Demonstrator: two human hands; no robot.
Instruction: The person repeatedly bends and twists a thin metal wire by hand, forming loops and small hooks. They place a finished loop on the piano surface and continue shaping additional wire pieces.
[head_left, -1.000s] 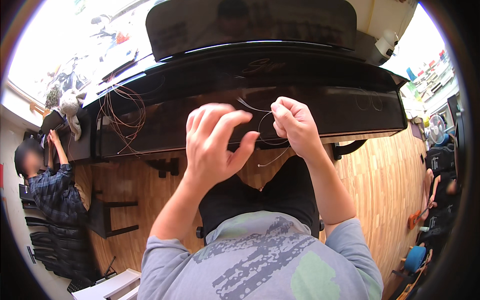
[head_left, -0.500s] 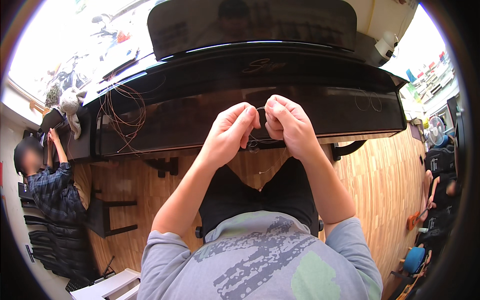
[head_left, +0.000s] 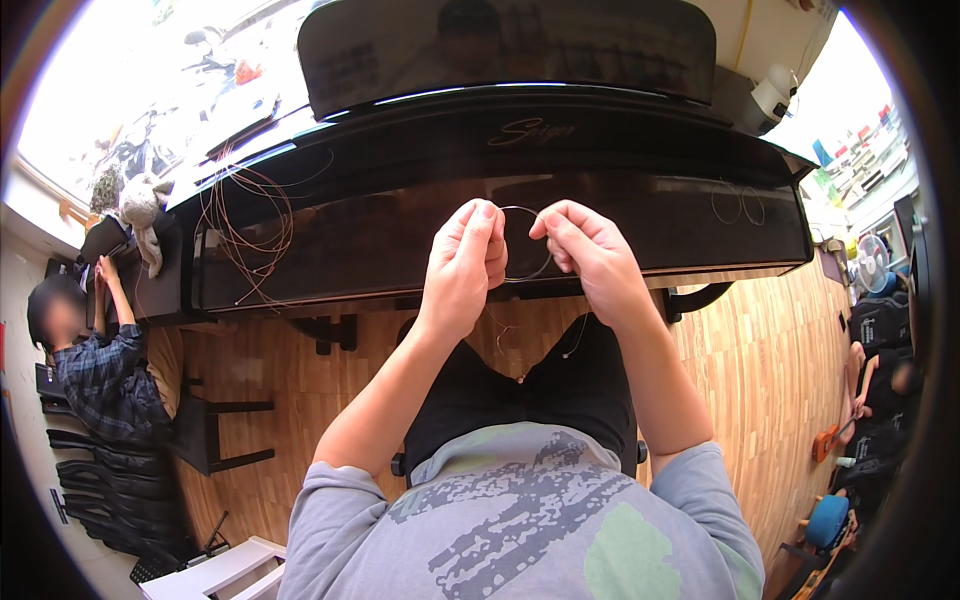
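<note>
A thin metal instrument string (head_left: 521, 208), bent into a round loop, spans the gap between my two hands in front of the black piano. My left hand (head_left: 463, 262) is closed, pinching the loop's left side. On the other side my right hand (head_left: 592, 258) grips it between thumb and curled fingers. Loose ends of the string dangle below my hands, above my lap; one ends in a small pale tip. Where the string passes inside my fingers is hidden.
Copper-coloured string coils (head_left: 247, 225) lie on the left of the piano lid (head_left: 370, 240), and a small coil (head_left: 738, 203) on its right. A grey plush toy (head_left: 145, 205) is at far left, near a seated person (head_left: 110, 375). Other people sit along the right edge.
My hands have moved apart slightly, and the loop between them shows wider. My left hand has turned more upright. The dangling ends have swung.
</note>
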